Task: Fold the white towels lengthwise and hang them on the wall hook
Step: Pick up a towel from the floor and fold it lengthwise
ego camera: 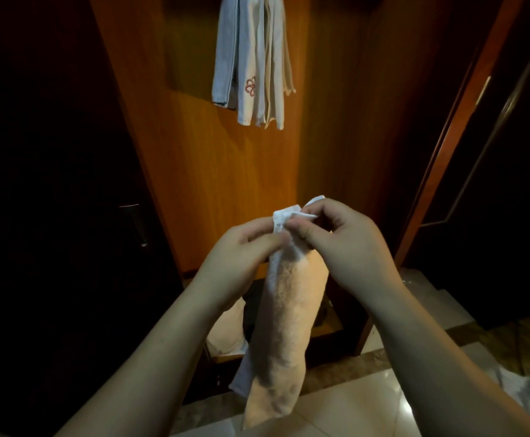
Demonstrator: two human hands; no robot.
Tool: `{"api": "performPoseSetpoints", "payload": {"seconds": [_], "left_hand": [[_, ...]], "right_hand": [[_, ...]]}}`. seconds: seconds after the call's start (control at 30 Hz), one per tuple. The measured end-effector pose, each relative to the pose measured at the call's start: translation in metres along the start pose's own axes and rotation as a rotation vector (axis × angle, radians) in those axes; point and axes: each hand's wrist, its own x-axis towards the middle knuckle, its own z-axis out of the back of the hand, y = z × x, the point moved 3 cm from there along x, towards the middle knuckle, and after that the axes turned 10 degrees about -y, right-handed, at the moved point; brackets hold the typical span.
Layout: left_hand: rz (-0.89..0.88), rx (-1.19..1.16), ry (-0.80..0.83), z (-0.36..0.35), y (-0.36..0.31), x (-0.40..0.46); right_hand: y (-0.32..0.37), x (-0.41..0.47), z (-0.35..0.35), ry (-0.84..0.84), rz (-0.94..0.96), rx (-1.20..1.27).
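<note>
Hands: your left hand (244, 247) and right hand (348, 238) both pinch the folded towel's (285, 326) top edge.
Hanging: other towels (254, 64) up on the wooden panel (213, 171).

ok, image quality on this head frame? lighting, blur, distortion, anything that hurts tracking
Head view: dim, warm light, with the left side and right edge nearly black; the towel held up by the left hand and right hand takes an orange cast; fingertips slightly soft from motion; glare on the floor tiles; wide-angle bend in the wooden panel; the hanging towels are reasonably sharp.
</note>
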Motion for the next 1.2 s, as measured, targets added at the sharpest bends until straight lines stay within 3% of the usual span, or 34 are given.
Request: {"api": "performPoseSetpoints", "payload": {"seconds": [0.37,0.6,0.77,0.87,0.93,1.07,1.2], "left_hand": [[-0.104,0.288,-0.067,-0.007,-0.002,0.003],[0.01,-0.011,-0.062,0.018,0.003,0.015],[0.016,-0.051,-0.074,0.039,0.004,0.017],[0.004,-0.01,-0.066,0.044,0.002,0.015],[-0.017,0.004,-0.077,0.047,0.001,0.015],[-0.038,0.028,-0.137,0.058,0.003,0.014],[-0.035,0.034,-0.165,0.06,0.007,0.012]], "right_hand": [[-0.005,0.01,0.007,0.128,-0.075,-0.08],[-0.031,0.028,0.032,0.665,-0.128,-0.497],[-0.066,0.024,0.05,0.814,-0.139,-0.803],[-0.062,0.027,0.061,0.765,-0.088,-0.84],[-0.05,0.036,0.073,0.62,-0.024,-0.801],[-0.037,0.032,0.084,0.26,0.058,-0.479],[-0.052,0.018,0.071,0.084,0.034,-0.217]]}}
